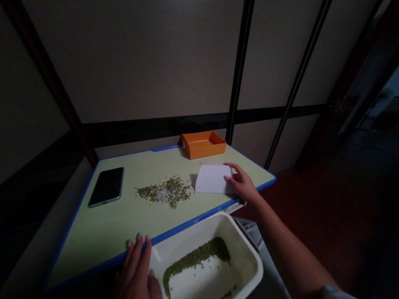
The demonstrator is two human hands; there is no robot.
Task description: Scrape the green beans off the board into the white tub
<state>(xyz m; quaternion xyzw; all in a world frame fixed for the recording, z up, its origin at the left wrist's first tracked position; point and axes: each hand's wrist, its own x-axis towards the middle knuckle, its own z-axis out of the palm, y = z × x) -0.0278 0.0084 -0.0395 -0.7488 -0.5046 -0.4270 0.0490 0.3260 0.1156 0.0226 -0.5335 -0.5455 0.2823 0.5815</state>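
My right hand [242, 182] pinches the right end of a white card [211, 178], tilted just above the table [103, 234]. Left of the card lies a scattered heap of small green grains [166, 193], with some whitish bits in its middle. Below the table's front edge sits a white plastic tub [248, 262]. More green grains [195, 257] line its far side, and a few lie along the near side. My left hand [139, 283] rests at the tub's left side, fingers stretched out and the tips at the table's blue edge.
An orange open box [204, 146] stands at the back right of the table. A dark-screened tablet or phone [106, 187] lies at the left. Large panelled doors [151, 52] rise right behind the table. Reddish floor [289, 196] shows to the right.
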